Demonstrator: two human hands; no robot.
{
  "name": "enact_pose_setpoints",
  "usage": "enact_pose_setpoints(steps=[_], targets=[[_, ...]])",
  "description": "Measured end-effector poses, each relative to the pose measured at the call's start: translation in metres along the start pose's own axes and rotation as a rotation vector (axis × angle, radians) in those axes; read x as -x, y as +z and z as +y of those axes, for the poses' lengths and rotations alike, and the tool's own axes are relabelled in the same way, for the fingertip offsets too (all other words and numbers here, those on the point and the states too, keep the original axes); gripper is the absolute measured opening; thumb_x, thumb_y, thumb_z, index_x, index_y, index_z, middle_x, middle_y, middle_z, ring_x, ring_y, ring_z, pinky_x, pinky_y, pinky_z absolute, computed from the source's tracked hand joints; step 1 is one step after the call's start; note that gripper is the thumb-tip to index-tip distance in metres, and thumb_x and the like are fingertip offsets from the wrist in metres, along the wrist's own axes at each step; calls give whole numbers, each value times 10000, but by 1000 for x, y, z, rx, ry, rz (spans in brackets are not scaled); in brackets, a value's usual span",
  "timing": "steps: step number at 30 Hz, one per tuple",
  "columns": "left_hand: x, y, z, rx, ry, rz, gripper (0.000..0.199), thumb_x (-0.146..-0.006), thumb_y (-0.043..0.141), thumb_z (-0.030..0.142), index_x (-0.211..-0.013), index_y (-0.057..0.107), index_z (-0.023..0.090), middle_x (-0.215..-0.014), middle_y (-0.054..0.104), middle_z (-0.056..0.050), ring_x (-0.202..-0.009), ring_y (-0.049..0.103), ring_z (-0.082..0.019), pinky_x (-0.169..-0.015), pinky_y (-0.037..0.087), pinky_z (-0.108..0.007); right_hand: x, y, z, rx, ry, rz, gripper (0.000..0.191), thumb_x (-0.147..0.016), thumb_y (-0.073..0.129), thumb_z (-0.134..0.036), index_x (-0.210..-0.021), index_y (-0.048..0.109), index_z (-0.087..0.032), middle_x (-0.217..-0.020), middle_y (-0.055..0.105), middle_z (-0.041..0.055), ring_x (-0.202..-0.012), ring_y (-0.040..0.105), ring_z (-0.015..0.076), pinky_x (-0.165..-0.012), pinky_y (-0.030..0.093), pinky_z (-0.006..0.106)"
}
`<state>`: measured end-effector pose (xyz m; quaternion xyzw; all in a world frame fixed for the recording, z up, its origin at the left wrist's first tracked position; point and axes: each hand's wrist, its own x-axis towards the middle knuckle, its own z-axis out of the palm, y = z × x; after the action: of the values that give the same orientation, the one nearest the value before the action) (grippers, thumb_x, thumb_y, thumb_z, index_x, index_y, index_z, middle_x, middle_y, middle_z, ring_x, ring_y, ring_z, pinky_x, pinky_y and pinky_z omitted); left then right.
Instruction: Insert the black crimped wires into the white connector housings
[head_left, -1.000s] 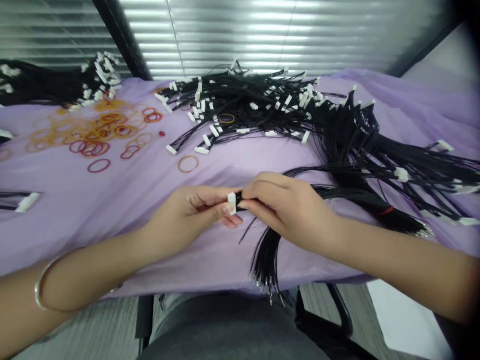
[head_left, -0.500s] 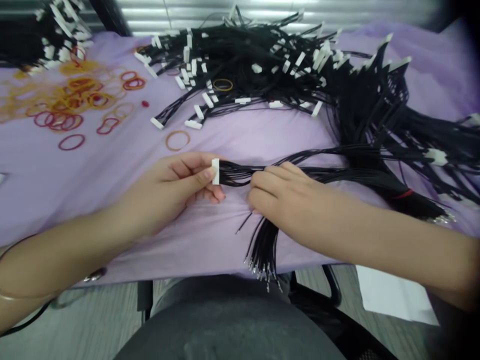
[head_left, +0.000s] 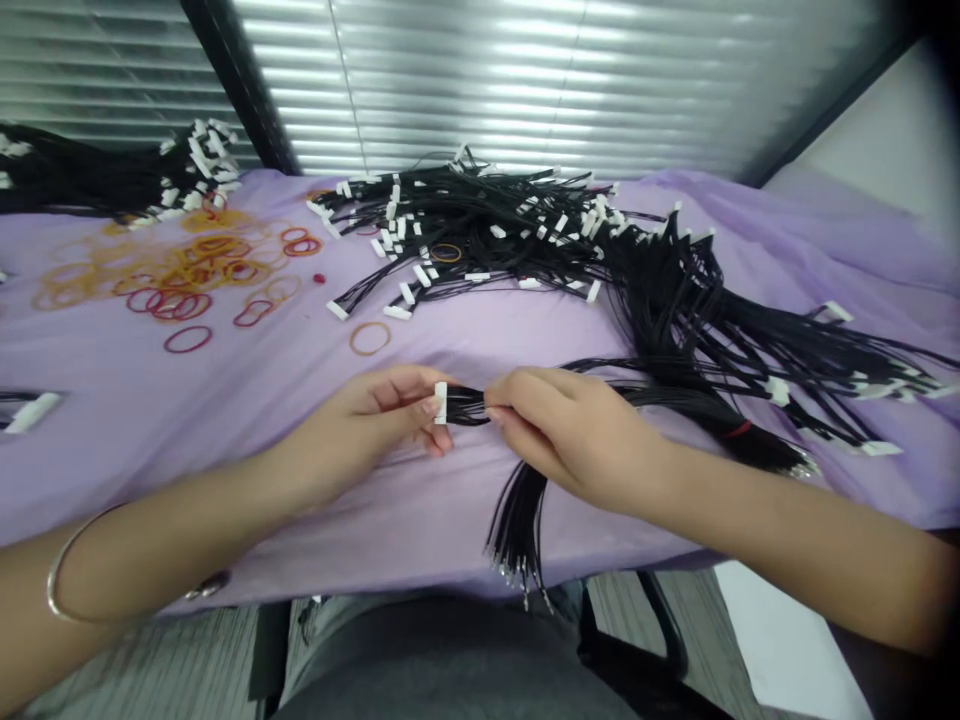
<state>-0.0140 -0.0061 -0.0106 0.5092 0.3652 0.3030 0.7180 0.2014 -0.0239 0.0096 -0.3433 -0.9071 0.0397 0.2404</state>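
Note:
My left hand (head_left: 397,410) pinches a white connector (head_left: 441,403) between thumb and fingers. Black wires (head_left: 466,405) run from it to the right, into my right hand (head_left: 562,420), whose fingers are closed round them a short way from the connector. Below the right hand hangs a bundle of loose black wire ends (head_left: 517,520) with bare metal terminals, close to the table's front edge. How those ends join the wires inside the right hand is hidden by the fingers.
A large heap of black wire harnesses (head_left: 495,220) with white connectors covers the back. To the right lies a bundle tied with a red band (head_left: 739,429). Orange and red rubber bands (head_left: 202,270) are scattered at left, near another harness pile (head_left: 97,175). Purple cloth (head_left: 300,540) covers the table.
The view has tilted up, showing more of the blinds. My right hand has slid left along the wires, closer to the connector, with its fingers gathered round them. My left hand keeps its pinch.

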Motion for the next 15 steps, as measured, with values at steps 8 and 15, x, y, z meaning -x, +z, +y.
enact_pose_setpoints(steps=[8, 15], targets=[[1, 3, 2, 174, -101, -11, 141, -837, 645, 196, -963, 624, 137, -819, 650, -16, -707, 633, -98, -691, 508, -203, 1, 5, 0, -11, 58, 121, 120, -864, 515, -183, -795, 590, -121, -704, 606, 7, -623, 542, 92, -568, 405, 208], [0, 4, 3, 186, -141, -57, 161, -823, 671, 189, -961, 613, 131, -794, 684, -30, -734, 674, -120, -699, 533, -200, -3, 14, -1, 93, 98, 104, 229, -881, 472, -238, -790, 645, -118, -655, 632, 15, -555, 572, 118, -502, 350, 236]])
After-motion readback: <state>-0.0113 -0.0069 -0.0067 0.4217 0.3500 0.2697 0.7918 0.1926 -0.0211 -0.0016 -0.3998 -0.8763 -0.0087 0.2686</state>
